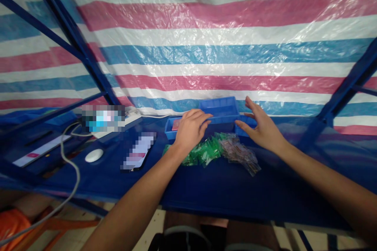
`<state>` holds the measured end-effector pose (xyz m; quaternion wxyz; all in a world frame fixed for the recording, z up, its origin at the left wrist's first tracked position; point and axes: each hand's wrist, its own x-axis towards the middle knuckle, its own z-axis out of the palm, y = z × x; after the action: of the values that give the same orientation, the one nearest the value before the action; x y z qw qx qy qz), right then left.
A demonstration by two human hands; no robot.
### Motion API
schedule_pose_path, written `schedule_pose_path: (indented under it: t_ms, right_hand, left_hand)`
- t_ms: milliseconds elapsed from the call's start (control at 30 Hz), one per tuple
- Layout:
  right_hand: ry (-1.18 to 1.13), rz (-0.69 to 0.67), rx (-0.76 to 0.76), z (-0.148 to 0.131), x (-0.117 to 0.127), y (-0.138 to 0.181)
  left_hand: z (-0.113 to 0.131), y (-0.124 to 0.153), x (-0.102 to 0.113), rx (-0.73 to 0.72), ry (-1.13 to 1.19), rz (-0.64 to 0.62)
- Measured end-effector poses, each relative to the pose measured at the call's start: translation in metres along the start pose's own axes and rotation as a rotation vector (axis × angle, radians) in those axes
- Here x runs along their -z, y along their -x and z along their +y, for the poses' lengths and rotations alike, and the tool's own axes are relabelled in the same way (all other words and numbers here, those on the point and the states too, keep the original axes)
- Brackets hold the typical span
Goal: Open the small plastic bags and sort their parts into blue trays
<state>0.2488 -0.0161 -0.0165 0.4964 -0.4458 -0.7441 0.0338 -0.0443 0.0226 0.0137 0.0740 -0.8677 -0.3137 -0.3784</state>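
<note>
A blue plastic tray (219, 106) sits at the back of the blue-covered table, stacked over other blue trays; one (171, 126) shows at its left with something pink inside. My left hand (191, 127) rests with curled fingers on the tray's left front corner. At the tray's right side, my right hand (260, 127) is held open with fingers spread. In front of the trays lie a pile of small green packets (203, 152) and a pile of clear brownish packets (240, 153).
A white mouse (94, 155) with a grey cable lies at the left, beside a blurred phone-like object (138, 151) and a white power strip (129, 119). Blue metal frame bars (73, 35) slant at both sides. A striped tarp (206, 39) hangs behind.
</note>
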Motion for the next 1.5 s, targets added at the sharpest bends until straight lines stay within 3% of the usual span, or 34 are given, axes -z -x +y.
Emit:
schedule_pose_path:
  t_ms: [167,400,533,767,933,1300,1500]
  right_hand:
    - [0.336,-0.113,0.096,0.018,0.014,0.006]
    - [0.414,-0.338,-0.008,0.05,0.02,0.017]
    - [0.474,-0.443,-0.045,0.054,0.025,0.018]
    - [0.554,-0.441,-0.114,0.041,0.023,0.017]
    - [0.544,-0.401,-0.065,0.042,0.022,0.019]
    - [0.505,-0.422,-0.041,0.028,0.022,0.023]
    - [0.434,-0.302,0.016,0.014,0.019,0.023]
  left_hand:
    - [-0.014,-0.002,-0.004,0.085,-0.056,-0.027]
    - [-0.02,-0.006,-0.021,0.03,-0.104,-0.137]
    - [-0.021,-0.005,-0.029,0.062,-0.167,-0.253]
    - [-0.026,-0.003,-0.035,0.078,-0.137,-0.318]
    - [-0.03,-0.004,-0.033,0.034,0.013,-0.328]
    - [-0.021,0.004,-0.016,-0.094,-0.02,-0.378]
    - [-0.022,0.007,-0.001,-0.115,0.02,-0.293]
